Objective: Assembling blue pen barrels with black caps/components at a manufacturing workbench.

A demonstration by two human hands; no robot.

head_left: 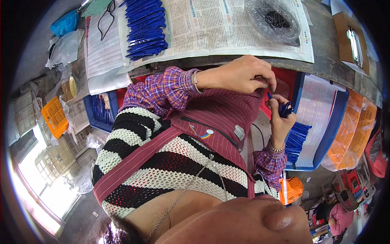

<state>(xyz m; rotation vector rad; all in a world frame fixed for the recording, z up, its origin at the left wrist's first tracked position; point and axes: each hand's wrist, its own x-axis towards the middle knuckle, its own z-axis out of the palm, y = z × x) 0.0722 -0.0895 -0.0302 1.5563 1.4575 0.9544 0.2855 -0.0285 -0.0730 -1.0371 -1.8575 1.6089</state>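
Note:
My left hand (251,75) reaches across above the apron, its thumb and fingers bent into a pinch. Anything between those fingertips is too small to make out. Just below and to the right, my right hand (281,118) is closed round several slim blue pen-like pieces (287,110). One of them pokes up between thumb and finger, close to the left fingertips. On the newspaper-covered table (195,30) lies a long row of similar blue pieces (146,30). A clear plastic bag (260,20) there holds a pile of small dark thin parts (277,19).
A blue crate (321,150) lined with white foam holds more blue pieces at my right, beside an orange basket (349,134). A red bin (284,83) is partly hidden behind my hands. Another blue crate (99,116) stands left. A cardboard box (343,38) sits far right.

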